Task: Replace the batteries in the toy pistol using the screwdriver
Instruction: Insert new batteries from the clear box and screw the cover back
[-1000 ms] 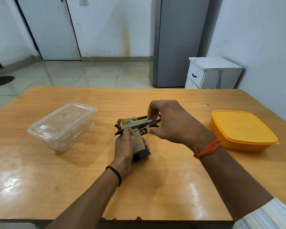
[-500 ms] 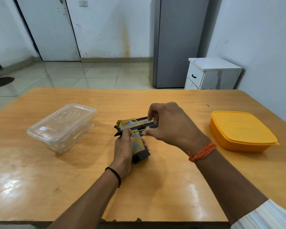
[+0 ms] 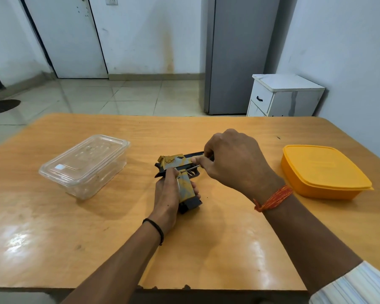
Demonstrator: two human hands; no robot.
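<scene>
Over the last second the right hand [image 3: 233, 163] had rolled over the screwdriver [image 3: 190, 168], hiding the yellow-and-black handle that showed earlier, so only the thin metal shaft stayed visible. Its fingers were curled and pinched round the handle, the tip lying against the side of the toy pistol [image 3: 180, 172] near the top of the grip, probably at a cover screw. The left hand [image 3: 167, 194] was wrapped round the grip, thumb up beside the tip, pinning the gun on its side on the wooden table [image 3: 97, 238], likely so it would not twist under the turning. The pistol sat mid-table, well apart from the clear lidded container [image 3: 83, 165] on the left and the orange lidded box [image 3: 323, 172] on the right. Both elbows had room; the near edge was far off.
</scene>
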